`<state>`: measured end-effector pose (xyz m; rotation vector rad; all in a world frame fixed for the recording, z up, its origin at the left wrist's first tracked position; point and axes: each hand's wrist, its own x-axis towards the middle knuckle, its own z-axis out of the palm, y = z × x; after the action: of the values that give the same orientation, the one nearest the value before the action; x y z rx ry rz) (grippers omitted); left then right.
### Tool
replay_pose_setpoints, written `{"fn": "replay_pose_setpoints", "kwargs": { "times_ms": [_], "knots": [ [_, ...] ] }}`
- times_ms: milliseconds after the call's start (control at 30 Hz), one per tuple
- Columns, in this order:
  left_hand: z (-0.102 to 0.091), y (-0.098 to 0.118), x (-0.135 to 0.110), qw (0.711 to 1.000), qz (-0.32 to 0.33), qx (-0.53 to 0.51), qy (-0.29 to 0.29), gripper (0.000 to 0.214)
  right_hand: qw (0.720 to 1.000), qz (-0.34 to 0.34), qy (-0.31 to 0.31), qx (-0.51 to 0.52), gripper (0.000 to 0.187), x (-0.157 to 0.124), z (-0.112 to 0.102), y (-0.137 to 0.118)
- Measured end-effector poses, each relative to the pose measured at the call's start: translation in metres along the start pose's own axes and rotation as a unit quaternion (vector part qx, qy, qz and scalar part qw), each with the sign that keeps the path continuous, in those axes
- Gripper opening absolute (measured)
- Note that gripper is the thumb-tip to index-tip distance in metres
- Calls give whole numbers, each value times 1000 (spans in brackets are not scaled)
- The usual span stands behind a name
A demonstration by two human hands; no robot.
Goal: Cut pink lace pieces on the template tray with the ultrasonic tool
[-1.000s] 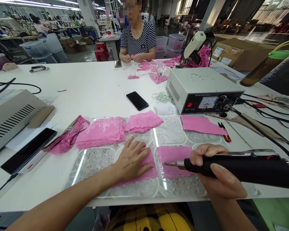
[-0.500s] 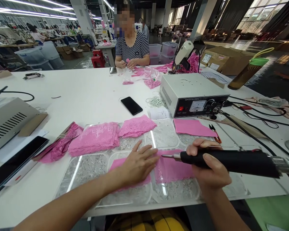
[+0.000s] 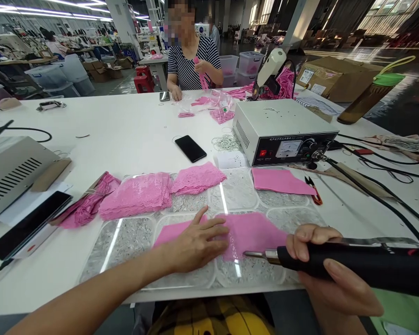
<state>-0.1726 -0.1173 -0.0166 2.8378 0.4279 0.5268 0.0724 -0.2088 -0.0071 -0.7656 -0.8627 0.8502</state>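
Pink fabric [image 3: 253,230] lies over a clear plastic board with rounded sections [image 3: 125,246]. My left hand [image 3: 199,239] rests flat on the fabric with its fingers spread, covering part of it. My right hand [image 3: 321,260] is wrapped round a black handheld tool [image 3: 366,265], cabled and with a slim metal tip. That tip is at the fabric's lower edge, right of my left hand; whether it touches cannot be seen. Behind lie a stack of pink lace pieces [image 3: 138,195], a smaller lace stack [image 3: 198,177] and a plain pink stack [image 3: 281,180].
A grey box with a dial [image 3: 286,132] stands at the back right, its cables running right. Small thread snips [image 3: 314,190] lie near the plain stack. A black phone [image 3: 191,148] lies mid-table. Across the table, a person in a striped top [image 3: 195,65] handles pink strips.
My right hand has brought the tool toward me and to the right, its tip moving from the fabric's upper part to its lower edge. My left hand stays on the fabric.
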Motion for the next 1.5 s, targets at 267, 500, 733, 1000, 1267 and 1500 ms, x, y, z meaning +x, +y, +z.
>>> {"fn": "replay_pose_setpoints", "kwargs": {
  "times_ms": [267,500,733,1000,1267,1500],
  "knots": [
    [1,3,6,999,3,-33,-18,24,995,-29,89,-38,17,0,-25,-15],
    [5,4,7,1000,4,-26,1,18,985,-54,142,-78,15,4,-37,-30],
    [2,10,10,999,-2,-16,39,21,975,-92,182,-89,13,1,-58,-39],
    [3,16,9,999,16,1,37,22,963,-116,227,-87,12,4,-69,-50],
    [3,18,6,999,7,5,43,21,961,-108,244,-70,17,3,-69,-46],
    [5,21,4,999,4,15,50,20,966,-128,216,-69,19,6,-73,-40]
  ]
}}
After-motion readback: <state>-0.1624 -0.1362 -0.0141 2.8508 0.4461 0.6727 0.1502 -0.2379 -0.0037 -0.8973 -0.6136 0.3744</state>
